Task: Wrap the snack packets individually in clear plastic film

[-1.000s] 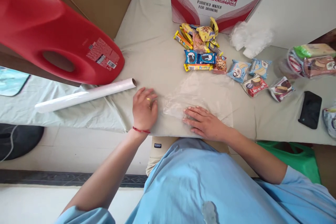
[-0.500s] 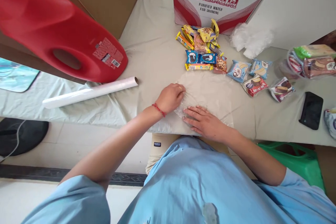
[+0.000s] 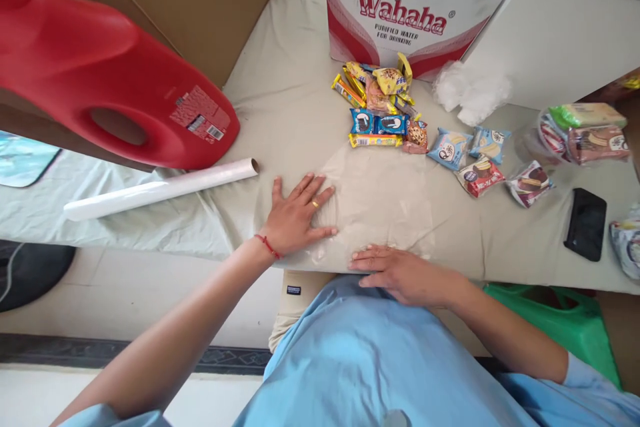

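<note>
A thin sheet of clear plastic film (image 3: 385,197) lies on the cloth-covered table in front of me. My left hand (image 3: 299,212) rests palm down at the film's left side, fingers spread and holding nothing. Flat at the near table edge, my right hand (image 3: 395,272) touches the film's lower part with its fingers stretched out. Just beyond the film is a pile of small wrapped snacks (image 3: 377,90), with blue snack packets (image 3: 383,123) and a yellow stick packet (image 3: 375,140) at its front. A roll of cling film (image 3: 165,189) lies left of my left hand.
Several wrapped cakes (image 3: 480,175) lie to the right, near a clear tub of snacks (image 3: 555,137) and a black phone (image 3: 586,224). A Wahaha carton (image 3: 410,13) and crumpled white plastic (image 3: 470,90) stand behind. At left are a red jug (image 3: 165,107) and a cardboard box (image 3: 200,20).
My left hand has gone from closed on the film to spread flat, further left and nearer. My right hand has slid towards the table's near edge. The film lies flatter.
</note>
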Demonstrator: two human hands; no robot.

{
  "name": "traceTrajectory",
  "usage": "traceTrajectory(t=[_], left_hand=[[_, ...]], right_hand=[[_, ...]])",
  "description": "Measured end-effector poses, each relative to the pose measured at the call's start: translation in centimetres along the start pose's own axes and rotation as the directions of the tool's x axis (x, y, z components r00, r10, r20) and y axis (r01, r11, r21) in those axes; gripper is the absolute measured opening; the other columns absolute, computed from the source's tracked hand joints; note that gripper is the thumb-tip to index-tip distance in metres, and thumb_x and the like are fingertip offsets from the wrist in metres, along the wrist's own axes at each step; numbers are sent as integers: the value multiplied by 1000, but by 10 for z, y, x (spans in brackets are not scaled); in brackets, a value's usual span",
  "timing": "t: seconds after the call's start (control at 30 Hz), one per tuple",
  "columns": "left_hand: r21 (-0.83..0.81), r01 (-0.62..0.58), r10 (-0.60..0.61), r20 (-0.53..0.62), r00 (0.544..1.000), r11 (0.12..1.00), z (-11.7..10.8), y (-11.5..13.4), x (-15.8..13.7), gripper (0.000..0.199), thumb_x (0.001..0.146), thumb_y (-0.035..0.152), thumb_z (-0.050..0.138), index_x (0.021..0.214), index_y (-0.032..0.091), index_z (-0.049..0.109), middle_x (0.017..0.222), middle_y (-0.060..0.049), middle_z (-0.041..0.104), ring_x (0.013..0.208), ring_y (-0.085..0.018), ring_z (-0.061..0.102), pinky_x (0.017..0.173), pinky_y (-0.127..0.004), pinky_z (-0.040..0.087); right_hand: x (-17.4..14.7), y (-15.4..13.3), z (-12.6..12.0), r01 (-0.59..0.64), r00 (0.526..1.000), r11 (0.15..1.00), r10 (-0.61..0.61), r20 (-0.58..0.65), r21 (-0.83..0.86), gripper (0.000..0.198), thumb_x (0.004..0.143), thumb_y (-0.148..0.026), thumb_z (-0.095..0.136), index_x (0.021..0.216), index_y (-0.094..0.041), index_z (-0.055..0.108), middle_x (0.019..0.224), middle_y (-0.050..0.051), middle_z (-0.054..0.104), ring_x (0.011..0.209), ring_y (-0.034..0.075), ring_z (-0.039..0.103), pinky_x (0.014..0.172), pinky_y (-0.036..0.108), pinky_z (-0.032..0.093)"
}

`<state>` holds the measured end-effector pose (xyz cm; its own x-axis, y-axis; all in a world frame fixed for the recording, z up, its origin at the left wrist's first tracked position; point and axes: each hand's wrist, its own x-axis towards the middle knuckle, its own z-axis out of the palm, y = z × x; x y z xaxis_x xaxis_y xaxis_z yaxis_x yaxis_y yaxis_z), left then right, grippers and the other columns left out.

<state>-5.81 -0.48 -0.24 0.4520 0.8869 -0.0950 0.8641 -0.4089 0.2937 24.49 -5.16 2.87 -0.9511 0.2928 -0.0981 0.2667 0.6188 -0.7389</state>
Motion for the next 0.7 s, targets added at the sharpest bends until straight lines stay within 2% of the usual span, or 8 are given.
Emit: traceTrajectory(t=[0.07,0.17,0.23,0.33,0.4,0.47,0.53,0.7], left_hand=[[42,-23,23,15,1000,999,2,1,-7,95,90,80,57,166,28,36,176,-17,27,161,-46,26,122,-80,-7],[70,-66,64,27,998,995,5,4,-11,101,87,85,56,168,29,33,177,-16,23,162,-45,24,123,-78,-9],[81,-82,81,21,997,993,7,6,-12,101,87,85,55,168,29,32,177,-16,24,162,-44,24,124,-76,-11],[94,-88,89,-7,996,992,10,8,-13,99,89,83,54,168,28,32,177,-15,25,162,-43,24,126,-74,-12],[94,-88,91,-26,995,992,11,8,-13,95,91,80,53,168,28,32,176,-14,26,162,-42,25,127,-72,-9],[86,-90,94,-38,995,992,12,8,-14,89,94,77,50,168,30,32,176,-13,28,162,-40,26,128,-71,-6],[77,-92,96,-46,994,993,13,8,-14,85,97,75,48,167,30,33,175,-13,31,162,-39,27,129,-72,-4],[65,-91,94,-50,994,994,13,8,-13,83,99,76,44,167,29,34,175,-13,31,162,-38,27,128,-72,-5]], right_hand=[[-6,2,-26,-4,999,997,6,-32,75,35,102,-15,56,129,-22,76,149,9,66,147,21,54,125,39,42],[-9,24,-75,-119,962,988,139,-234,100,33,104,-23,54,131,-24,75,137,9,73,129,20,68,112,37,53],[-5,55,-108,-275,870,958,282,-404,77,30,102,-26,56,124,-24,76,122,8,78,113,22,74,103,38,57],[9,112,-153,-521,657,850,459,-598,80,26,96,-28,56,106,-20,79,101,6,80,93,24,75,91,41,59],[23,145,-179,-639,523,766,501,-690,72,26,94,-29,56,105,-17,78,93,7,78,87,25,72,90,43,58],[40,167,-202,-718,458,696,480,-749,7,29,96,-30,56,110,-15,76,98,10,77,95,28,70,95,46,56],[60,179,-221,-756,468,647,422,-777,-104,33,99,-30,54,120,-14,72,113,15,74,110,32,65,102,49,51],[102,190,-245,-698,656,592,301,-692,-403,41,103,-28,50,139,-14,60,144,20,60,141,38,42,113,58,38]])
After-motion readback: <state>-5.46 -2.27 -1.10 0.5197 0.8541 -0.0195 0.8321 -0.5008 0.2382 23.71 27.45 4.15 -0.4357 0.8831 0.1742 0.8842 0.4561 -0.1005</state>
